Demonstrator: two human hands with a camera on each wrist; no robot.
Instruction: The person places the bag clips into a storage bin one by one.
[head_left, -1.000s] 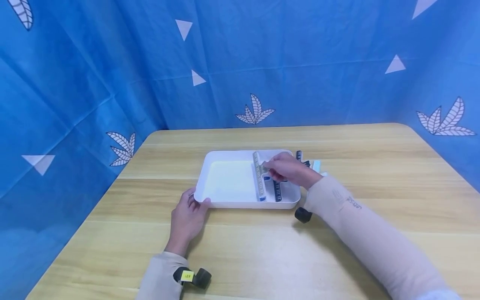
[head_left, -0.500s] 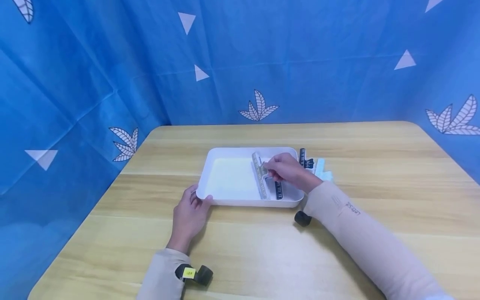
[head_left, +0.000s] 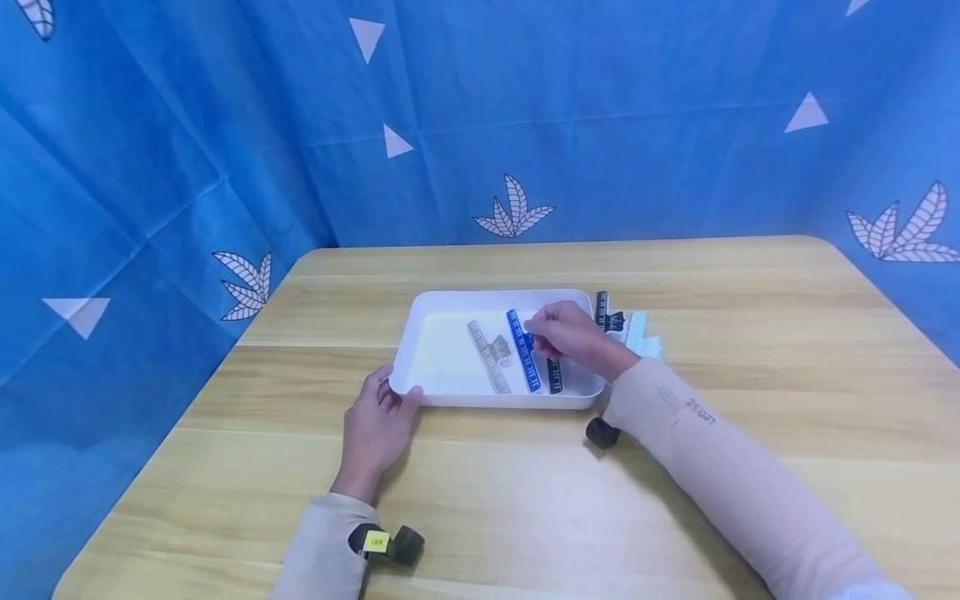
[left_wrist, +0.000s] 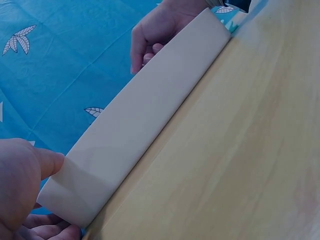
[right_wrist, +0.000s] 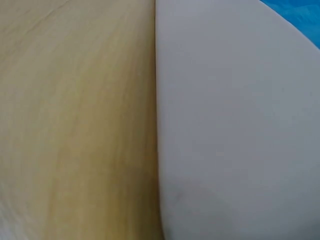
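A white tray (head_left: 491, 401) stands on the table. My left hand (head_left: 377, 425) grips its near left corner; in the left wrist view the thumb presses the outer wall (left_wrist: 135, 120) and the fingers curl under the corner. My right hand (head_left: 573, 337) reaches over the tray's right side, thumb and forefinger pinching a blue piano-key-patterned clip (head_left: 524, 354), its tab partly hidden by the fingers. Left of it, a grey clip (head_left: 489, 358) of the same kind lies flat. A black clip (head_left: 555, 377) lies right of the blue one, partly under the hand.
Outside the tray's right wall lie another black clip (head_left: 602, 310) and a pale turquoise clip (head_left: 641, 337), close to the right wrist. The wooden table (head_left: 510, 517) runs back to a blue patterned curtain (head_left: 420, 125). Black wrist cameras sit on both sleeves.
The grey clip has left the right fingers and now lies farther left on the tray floor. The blue clip, mostly hidden behind it before, now shows. The left hand keeps its grip.
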